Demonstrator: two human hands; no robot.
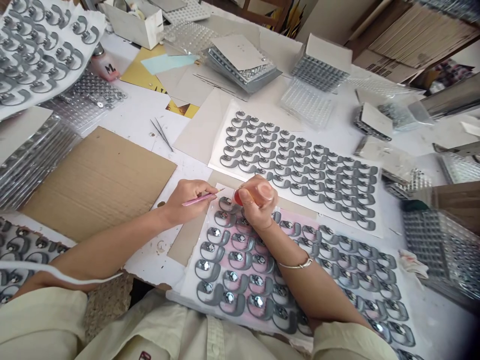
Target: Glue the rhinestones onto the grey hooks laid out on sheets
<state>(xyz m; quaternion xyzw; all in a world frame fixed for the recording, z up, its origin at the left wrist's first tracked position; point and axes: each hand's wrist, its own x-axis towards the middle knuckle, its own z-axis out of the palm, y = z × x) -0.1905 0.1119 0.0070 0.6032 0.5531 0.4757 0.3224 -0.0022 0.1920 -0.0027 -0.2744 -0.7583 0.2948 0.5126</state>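
My left hand (189,199) pinches a slim pink brush (200,198), its fine tip pointing right. My right hand (258,207) is wrapped round a small bottle of orange-pink liquid (263,190). The bottle is tipped, with its base toward the upper right and its other end near the brush tip; a small gap lies between them. Below both hands is a white and pink sheet (193,272) bearing rows of grey curved pieces with shiny round stones (236,256). My right forearm crosses over it and hides some pieces.
A second sheet of grey pieces (300,165) lies beyond my hands. To the left are a brown cardboard (101,180), tweezers (162,135) and a bottle marked M (105,64). Stacked clear trays (322,65) stand at the back, with more packs (438,245) at right.
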